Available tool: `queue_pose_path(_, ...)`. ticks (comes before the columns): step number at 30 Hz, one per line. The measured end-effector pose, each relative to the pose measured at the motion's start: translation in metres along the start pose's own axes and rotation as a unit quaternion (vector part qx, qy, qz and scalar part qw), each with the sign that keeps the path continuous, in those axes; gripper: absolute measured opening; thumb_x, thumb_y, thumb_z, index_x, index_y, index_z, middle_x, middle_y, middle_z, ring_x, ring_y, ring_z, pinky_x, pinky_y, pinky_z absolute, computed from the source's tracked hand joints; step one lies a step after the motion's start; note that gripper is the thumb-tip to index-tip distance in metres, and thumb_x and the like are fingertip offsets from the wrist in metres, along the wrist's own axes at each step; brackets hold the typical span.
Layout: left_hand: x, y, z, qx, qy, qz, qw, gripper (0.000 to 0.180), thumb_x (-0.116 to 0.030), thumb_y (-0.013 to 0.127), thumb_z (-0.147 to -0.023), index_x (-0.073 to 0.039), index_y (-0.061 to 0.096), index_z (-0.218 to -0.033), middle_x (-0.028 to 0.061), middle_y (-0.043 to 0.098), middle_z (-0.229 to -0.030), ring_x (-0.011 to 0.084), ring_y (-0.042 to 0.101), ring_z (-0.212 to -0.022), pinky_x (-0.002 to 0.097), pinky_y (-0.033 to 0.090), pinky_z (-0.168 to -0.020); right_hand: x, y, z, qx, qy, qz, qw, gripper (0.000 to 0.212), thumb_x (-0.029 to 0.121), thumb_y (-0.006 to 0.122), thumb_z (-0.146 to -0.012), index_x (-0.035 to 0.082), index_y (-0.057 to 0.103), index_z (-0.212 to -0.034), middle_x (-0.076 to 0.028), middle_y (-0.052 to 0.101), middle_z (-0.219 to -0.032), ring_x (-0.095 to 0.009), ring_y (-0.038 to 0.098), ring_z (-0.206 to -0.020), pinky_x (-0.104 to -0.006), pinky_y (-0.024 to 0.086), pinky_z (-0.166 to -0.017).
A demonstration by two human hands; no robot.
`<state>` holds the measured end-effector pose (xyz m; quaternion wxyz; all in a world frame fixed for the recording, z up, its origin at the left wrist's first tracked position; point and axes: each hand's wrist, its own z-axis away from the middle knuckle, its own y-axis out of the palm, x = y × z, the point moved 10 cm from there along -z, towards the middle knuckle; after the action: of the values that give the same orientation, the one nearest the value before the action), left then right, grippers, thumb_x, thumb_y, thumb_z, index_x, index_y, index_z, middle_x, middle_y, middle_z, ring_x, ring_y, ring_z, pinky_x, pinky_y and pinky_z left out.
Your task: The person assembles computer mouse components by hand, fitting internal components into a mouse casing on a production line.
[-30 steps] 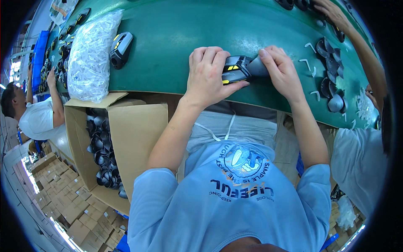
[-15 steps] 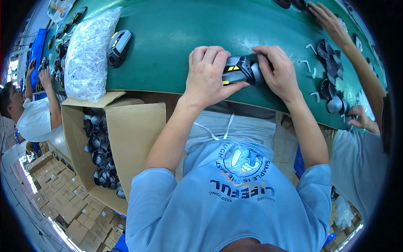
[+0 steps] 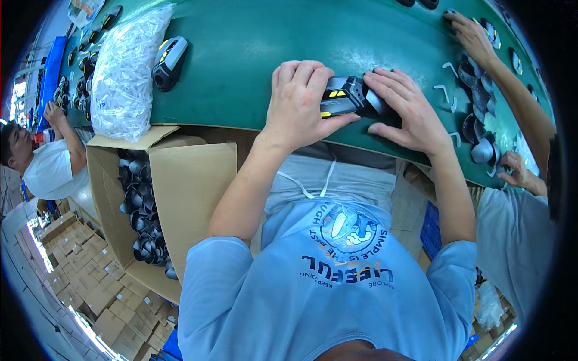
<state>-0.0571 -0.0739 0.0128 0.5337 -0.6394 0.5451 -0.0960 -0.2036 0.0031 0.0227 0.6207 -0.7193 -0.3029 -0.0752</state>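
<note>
On the green belt [image 3: 253, 42] near its front edge lies a black and grey device with yellow marks [image 3: 341, 96]. My left hand [image 3: 298, 102] grips its left end from above, thumb under it. My right hand [image 3: 404, 108] lies flat over a dark grey cap at the device's right end, fingers spread and pressing on it. Most of the cap is hidden under my fingers.
A second device of the same kind [image 3: 168, 60] lies at the belt's left beside a bag of white plastic parts [image 3: 123, 72]. An open cardboard box [image 3: 180, 198] of dark caps stands by my left knee. More caps [image 3: 475, 108] and a co-worker's hands [image 3: 472, 33] are at the right.
My right hand has gone from pinching the cap at the device's end to lying flat over it with spread fingers. The co-worker's hand at the right has reached farther along the belt.
</note>
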Motion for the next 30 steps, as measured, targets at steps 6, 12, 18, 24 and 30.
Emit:
queue_pose_path(6,-0.004,-0.001,-0.001,-0.004,0.011,-0.002,1.0,0.069,-0.051,0.093,-0.067,-0.007,0.066,-0.112,0.0082,0.065,-0.115,0.0326,0.055,-0.113,0.046,0.043,-0.1,-0.023,-0.015,0.004,-0.062,0.048,-0.106,0.991,0.068,0.028,0.091,-0.076,0.007,0.067,-0.136,-0.011,0.071,-0.131,-0.032,0.064,-0.128,-0.05,0.044,-0.117)
queue_pose_path(12,0.0,-0.001,0.0,0.005,-0.001,0.007,1.0,0.068,-0.048,0.093,-0.066,-0.007,0.067,-0.113,0.0085,0.064,-0.116,0.0331,0.054,-0.114,0.0466,0.042,-0.101,-0.007,-0.008,-0.021,-0.05,0.007,-0.091,0.995,0.066,0.032,0.093,-0.071,0.006,0.07,-0.127,-0.011,0.073,-0.128,-0.031,0.066,-0.123,-0.0447,0.05,-0.109)
queue_pose_path(18,-0.005,0.001,-0.001,0.023,0.008,0.0,1.0,0.075,-0.054,0.091,-0.066,-0.008,0.069,-0.12,0.0124,0.059,-0.124,0.0354,0.049,-0.12,0.0499,0.039,-0.105,-0.009,0.005,-0.01,-0.024,-0.018,-0.032,0.999,0.06,0.037,0.088,-0.078,0.009,0.071,-0.127,-0.007,0.072,-0.134,-0.03,0.062,-0.132,-0.0497,0.045,-0.115)
queue_pose_path(24,-0.004,-0.002,0.001,0.028,0.031,0.045,0.998,0.071,-0.05,0.092,-0.068,-0.006,0.07,-0.118,0.0141,0.06,-0.121,0.0362,0.051,-0.118,0.0483,0.041,-0.104,0.002,0.006,-0.007,-0.021,0.014,-0.077,0.997,0.057,0.034,0.086,-0.08,0.009,0.07,-0.129,-0.007,0.072,-0.133,-0.031,0.062,-0.131,-0.0495,0.045,-0.114)
queue_pose_path(30,-0.012,-0.016,0.0,-0.003,0.072,0.083,0.994,0.071,-0.045,0.096,-0.066,-0.005,0.069,-0.119,0.0153,0.061,-0.12,0.037,0.051,-0.118,0.0483,0.044,-0.102,0.009,-0.011,-0.006,-0.034,0.006,-0.041,0.999,0.055,0.03,0.085,-0.083,0.008,0.071,-0.132,-0.011,0.075,-0.124,-0.031,0.068,-0.113,-0.043,0.052,-0.101)
